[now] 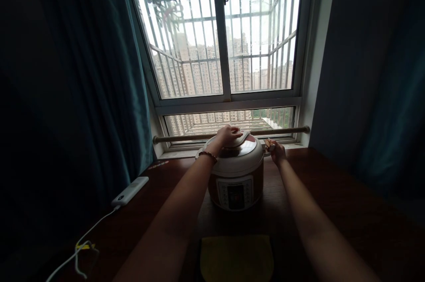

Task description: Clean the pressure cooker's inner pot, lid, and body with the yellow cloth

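Observation:
A white and reddish-brown electric pressure cooker [236, 164] stands upright on the dark wooden table, its control panel facing me. My left hand [228, 134], with a beaded bracelet at the wrist, is closed over the lid handle [244, 137] on top. The fingers' far side is hidden. At the cooker's right edge, my right hand [276, 151] is closed around the side handle [267, 153]. A small tan and white patch shows by its fingertips, too dim to make out. The lid sits on the cooker's body.
A white power strip [130, 191] with a white cord [96, 223] lies on the left of the table [318, 180]. A yellow-green cloth-like item [236, 257] lies at the near edge. Behind the cooker are a rail [282, 131] and a barred window; a blue curtain [113, 74] hangs left.

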Available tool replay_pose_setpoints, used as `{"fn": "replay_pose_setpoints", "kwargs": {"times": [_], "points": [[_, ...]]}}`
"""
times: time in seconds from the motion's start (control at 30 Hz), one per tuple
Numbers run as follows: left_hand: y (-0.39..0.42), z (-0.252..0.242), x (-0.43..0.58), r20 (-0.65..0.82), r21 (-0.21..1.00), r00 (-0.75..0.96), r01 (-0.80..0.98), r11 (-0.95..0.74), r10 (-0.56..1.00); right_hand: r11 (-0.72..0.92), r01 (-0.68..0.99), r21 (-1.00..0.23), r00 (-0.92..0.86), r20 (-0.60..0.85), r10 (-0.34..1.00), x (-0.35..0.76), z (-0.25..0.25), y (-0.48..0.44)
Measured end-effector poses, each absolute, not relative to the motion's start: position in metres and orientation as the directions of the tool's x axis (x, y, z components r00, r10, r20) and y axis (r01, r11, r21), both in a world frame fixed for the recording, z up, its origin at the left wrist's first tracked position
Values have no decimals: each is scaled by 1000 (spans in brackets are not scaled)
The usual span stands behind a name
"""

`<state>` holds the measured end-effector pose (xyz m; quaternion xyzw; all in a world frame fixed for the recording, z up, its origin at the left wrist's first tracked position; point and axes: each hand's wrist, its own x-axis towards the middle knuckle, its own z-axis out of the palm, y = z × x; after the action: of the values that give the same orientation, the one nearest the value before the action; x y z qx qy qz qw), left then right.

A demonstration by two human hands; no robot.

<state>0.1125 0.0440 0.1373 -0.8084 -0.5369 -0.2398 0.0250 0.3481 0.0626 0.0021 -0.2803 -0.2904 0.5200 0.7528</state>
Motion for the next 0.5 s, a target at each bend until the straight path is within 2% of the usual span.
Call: {"fn": "replay_pose_setpoints", "kwargs": {"times": [0.13, 0.5], "points": [[45, 139, 113, 440, 183, 306, 890, -417, 844, 281, -605, -745, 282, 130, 951, 349, 0, 65], [43, 133, 112, 547, 79, 412, 842, -534, 729, 269, -597, -756, 253, 140, 957, 351, -7, 71]]}}
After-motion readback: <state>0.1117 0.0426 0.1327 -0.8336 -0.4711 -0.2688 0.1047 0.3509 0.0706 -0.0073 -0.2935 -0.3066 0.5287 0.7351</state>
